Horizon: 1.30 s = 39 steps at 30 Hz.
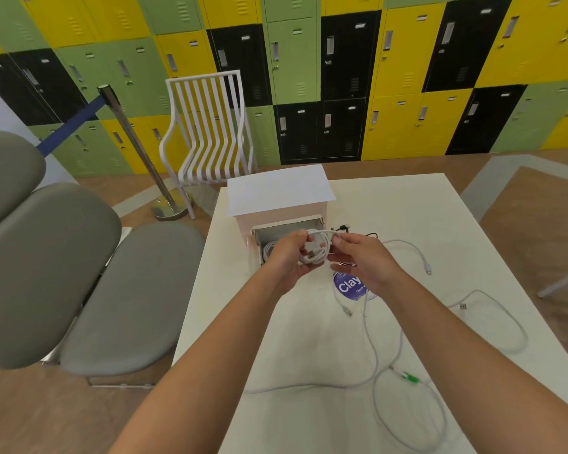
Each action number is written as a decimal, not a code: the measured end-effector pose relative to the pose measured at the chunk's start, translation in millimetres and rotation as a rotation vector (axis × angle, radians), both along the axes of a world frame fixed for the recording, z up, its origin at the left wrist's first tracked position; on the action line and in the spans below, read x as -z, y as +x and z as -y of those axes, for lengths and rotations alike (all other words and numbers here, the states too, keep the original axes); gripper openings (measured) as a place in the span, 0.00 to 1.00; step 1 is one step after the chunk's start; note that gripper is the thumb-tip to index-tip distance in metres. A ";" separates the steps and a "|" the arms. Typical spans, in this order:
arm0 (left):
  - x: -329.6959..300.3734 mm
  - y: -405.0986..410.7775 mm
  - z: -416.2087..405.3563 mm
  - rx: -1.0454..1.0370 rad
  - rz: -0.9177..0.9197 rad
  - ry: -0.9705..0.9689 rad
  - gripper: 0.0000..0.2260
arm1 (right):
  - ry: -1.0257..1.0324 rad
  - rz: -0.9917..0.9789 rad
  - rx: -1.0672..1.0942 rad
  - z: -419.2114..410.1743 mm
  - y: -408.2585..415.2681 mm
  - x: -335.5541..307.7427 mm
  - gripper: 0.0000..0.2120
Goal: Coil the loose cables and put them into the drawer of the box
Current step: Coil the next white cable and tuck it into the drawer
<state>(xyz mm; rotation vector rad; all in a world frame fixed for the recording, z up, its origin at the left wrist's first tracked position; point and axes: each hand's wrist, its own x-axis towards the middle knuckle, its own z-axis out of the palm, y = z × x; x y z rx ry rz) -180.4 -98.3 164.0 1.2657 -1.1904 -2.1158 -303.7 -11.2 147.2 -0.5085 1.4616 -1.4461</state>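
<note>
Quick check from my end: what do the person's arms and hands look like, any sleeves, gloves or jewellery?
Both forearms are bare up to the frame edge, with no sleeves showing. The left hand and right hand wear no gloves, and no watch, ring or bracelet is visible.

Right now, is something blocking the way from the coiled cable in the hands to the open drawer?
Nothing visible blocks it. The coiled white cable is held just above the open drawer, which already holds another coil.

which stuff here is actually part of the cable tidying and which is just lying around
Part of the job:
- coiled white cable, held by left hand and right hand
- open drawer of the white box
- loose white cables on the table
- small black cable

Just lying about:
- blue round sticker
- white slatted chair
- grey seats
</note>
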 end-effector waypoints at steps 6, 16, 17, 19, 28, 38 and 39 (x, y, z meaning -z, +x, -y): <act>-3.6 -2.3 -0.9 0.001 -0.017 0.035 0.12 | 0.029 0.216 -0.017 0.0 3.0 -1.1 0.09; -3.3 -8.3 -9.6 -0.050 -0.052 -0.044 0.14 | -0.014 0.278 -0.180 0.3 6.6 -9.3 0.18; -1.9 -8.7 -10.2 -0.057 -0.064 -0.045 0.13 | -0.018 0.258 -0.138 1.5 7.9 -9.3 0.19; -0.9 -6.7 -8.1 -0.051 -0.055 -0.047 0.12 | -0.025 0.194 -0.077 2.4 8.9 -9.5 0.18; -9.4 13.2 15.6 0.416 0.283 -0.272 0.26 | 0.094 -0.219 -0.154 2.4 13.5 -11.7 0.13; -20.6 13.9 6.6 0.557 0.463 -0.504 0.20 | 0.190 -0.569 -0.200 4.6 26.2 -15.5 0.17; -19.5 13.8 6.5 0.565 0.451 -0.552 0.19 | 0.195 -0.578 -0.198 4.9 26.1 -15.2 0.19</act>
